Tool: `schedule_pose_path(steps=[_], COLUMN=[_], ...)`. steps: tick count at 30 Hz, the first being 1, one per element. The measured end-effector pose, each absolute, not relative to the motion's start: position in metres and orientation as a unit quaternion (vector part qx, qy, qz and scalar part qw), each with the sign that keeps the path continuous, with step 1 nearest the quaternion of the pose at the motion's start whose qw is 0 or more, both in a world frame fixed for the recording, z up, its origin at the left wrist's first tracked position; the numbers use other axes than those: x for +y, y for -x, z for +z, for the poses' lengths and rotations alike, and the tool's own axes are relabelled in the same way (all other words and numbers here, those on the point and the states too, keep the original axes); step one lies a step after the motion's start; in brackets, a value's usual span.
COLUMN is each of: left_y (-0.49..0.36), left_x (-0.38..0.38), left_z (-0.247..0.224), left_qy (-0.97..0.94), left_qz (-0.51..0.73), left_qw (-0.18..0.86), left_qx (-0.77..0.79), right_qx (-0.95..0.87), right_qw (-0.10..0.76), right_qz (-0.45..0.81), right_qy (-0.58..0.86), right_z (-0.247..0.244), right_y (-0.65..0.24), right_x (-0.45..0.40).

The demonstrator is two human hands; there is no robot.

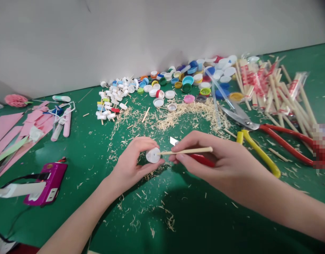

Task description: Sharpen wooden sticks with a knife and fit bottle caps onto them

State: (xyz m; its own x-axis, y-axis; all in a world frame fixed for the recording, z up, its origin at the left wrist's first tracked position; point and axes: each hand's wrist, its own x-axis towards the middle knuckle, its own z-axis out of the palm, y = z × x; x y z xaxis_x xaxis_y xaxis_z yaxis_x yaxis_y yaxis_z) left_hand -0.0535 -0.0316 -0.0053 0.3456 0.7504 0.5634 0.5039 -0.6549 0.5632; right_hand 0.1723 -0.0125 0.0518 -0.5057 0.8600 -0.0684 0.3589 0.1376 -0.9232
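My left hand point(134, 157) is closed round a white bottle cap point(151, 155), its fingers and thumb on the rim. My right hand point(205, 155) pinches a wooden chopstick point(194, 150) between thumb and fingers. The chopstick's thin end meets the cap's face near the middle; whether it has gone in, I cannot tell. Tucked in the same right hand is a craft knife with a red handle point(203, 159), and its blade point(173, 141) sticks out past the fingertips. Wood shavings point(152, 173) lie beneath both hands.
Behind are many loose bottle caps point(187, 88) and caps on short sticks point(113, 97). To the right lie wrapped chopsticks point(265, 84), red-handled shears point(248, 123) and a yellow-handled tool point(260, 153). Pink paper point(32, 121) and a purple power strip point(49, 183) are left.
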Motion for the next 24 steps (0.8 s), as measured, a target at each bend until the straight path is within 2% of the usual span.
schedule_pose_path(steps=[8, 14, 19, 24], left_y=[0.054, 0.055, 0.054, 0.052], left_x=[-0.029, -0.033, -0.036, -0.036], left_z=[-0.006, 0.004, 0.005, 0.003], left_qy=[-0.82, -0.828, -0.853, -0.87], left_qz=[0.404, 0.378, 0.345, 0.303], left_qw=[0.112, 0.063, 0.003, -0.005], left_qx=[0.39, 0.41, 0.391, 0.389], right_qx=[-0.808, -0.888, -0.935, -0.944], right_qw=[0.281, 0.311, 0.253, 0.237], right_qz=[0.36, 0.178, 0.058, 0.027], right_qy=[0.373, 0.289, 0.242, 0.228], right_z=[0.051, 0.043, 0.045, 0.044], right_y=[-0.173, -0.179, -0.18, -0.181], right_x=[-0.012, -0.01, -0.009, -0.014])
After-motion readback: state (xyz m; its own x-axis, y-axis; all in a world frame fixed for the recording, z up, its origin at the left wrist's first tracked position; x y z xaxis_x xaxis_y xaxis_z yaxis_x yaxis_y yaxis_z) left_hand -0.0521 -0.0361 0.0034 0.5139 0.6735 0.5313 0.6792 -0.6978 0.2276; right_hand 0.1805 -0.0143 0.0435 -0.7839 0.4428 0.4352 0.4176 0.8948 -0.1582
